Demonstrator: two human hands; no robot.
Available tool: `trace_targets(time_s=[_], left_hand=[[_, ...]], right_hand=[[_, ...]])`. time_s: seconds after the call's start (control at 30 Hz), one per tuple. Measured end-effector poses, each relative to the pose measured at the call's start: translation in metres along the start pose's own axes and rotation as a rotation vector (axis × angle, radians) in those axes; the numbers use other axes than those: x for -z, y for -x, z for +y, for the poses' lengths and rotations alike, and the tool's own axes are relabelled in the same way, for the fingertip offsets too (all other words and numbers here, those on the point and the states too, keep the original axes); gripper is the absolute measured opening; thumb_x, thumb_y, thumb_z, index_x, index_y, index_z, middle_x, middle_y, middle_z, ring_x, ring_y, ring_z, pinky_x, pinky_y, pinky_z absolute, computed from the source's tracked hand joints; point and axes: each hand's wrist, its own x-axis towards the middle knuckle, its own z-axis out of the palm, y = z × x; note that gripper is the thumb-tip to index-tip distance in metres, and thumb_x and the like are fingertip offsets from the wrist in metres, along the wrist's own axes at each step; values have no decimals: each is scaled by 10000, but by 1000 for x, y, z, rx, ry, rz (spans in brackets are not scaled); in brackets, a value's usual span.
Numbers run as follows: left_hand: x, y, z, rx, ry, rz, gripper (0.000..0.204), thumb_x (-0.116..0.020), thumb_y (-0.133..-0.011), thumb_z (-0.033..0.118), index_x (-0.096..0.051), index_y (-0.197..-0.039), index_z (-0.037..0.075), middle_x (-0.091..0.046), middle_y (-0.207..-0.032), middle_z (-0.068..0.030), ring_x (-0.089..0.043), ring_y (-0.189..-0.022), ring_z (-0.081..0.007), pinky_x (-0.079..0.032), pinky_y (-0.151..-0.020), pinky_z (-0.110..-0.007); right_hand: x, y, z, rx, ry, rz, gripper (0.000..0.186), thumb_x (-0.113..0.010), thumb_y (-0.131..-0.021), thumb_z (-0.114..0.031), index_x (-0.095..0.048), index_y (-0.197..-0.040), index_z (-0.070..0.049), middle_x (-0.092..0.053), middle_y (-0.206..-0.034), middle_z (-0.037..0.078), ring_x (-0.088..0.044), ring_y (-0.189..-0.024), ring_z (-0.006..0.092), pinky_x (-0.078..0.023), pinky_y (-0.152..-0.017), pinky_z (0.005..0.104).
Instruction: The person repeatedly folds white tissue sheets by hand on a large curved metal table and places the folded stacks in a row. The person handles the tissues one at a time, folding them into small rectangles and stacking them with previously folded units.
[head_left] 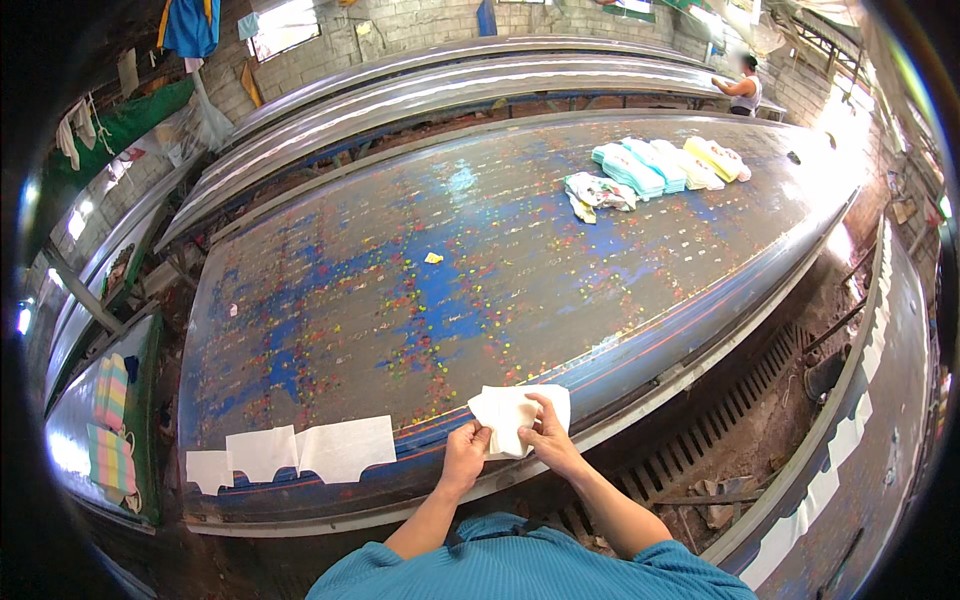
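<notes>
Over the near edge of a long printing table (pixel 380 330), both hands grip white cut fabric pieces (pixel 497 412), which look like a small folded stack. My left hand (pixel 465 452) pinches their lower left corner. On their right side my right hand (pixel 548 438) is closed, thumb and fingers on the cloth. To the left along the same edge lie several white cut pieces in a row, among them a larger piece (pixel 348 447) with curved cutouts and a smaller piece (pixel 208 468). Some fingertips are hidden by the fabric.
Farther along the table sit folded stacks of turquoise cloth (pixel 630 168) and yellow cloth (pixel 715 160), with a crumpled printed cloth (pixel 598 194) beside them. A yellow scrap (pixel 433 258) lies mid-table. A person (pixel 743 88) stands at the far right. Another table (pixel 850 500) with white pieces flanks the right.
</notes>
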Motion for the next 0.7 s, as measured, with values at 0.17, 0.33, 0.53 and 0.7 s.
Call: trace_targets(time_s=[0.17,0.33,0.53,0.7], left_hand=[[1,5,7,-116,-258,-11,190,-523,-994,137,-591,-883,0,-612,-784,-10,-524,-711,-78,-442,-642,-264],[5,6,13,-291,-477,34,255,-557,-969,174,-531,-785,0,-558,-657,-109,-527,-605,-143,-427,-557,-316],[20,3,10,-550,-640,111,227,-582,-923,134,-519,-751,2,-515,-621,-144,-516,-539,-226,-407,-521,-351],[30,3,3,-275,-370,39,187,-548,-950,121,-558,-798,13,-588,-715,-73,-531,-624,-140,-408,-556,-308]], right_hand=[[-7,-2,-3,96,430,-52,211,-679,-881,-199,-671,-1062,-91,-502,-909,55,-533,-853,171,-460,-743,331],[-17,-7,9,-13,319,-85,161,-692,-869,-172,-676,-1012,-100,-517,-942,62,-550,-853,185,-466,-747,321],[-33,-9,22,-164,157,-62,117,-698,-863,-149,-664,-954,-83,-536,-987,59,-553,-906,149,-472,-751,294],[-31,-12,15,-79,19,-17,77,-695,-862,-118,-665,-913,-68,-611,-881,22,-577,-809,114,-479,-706,266]])
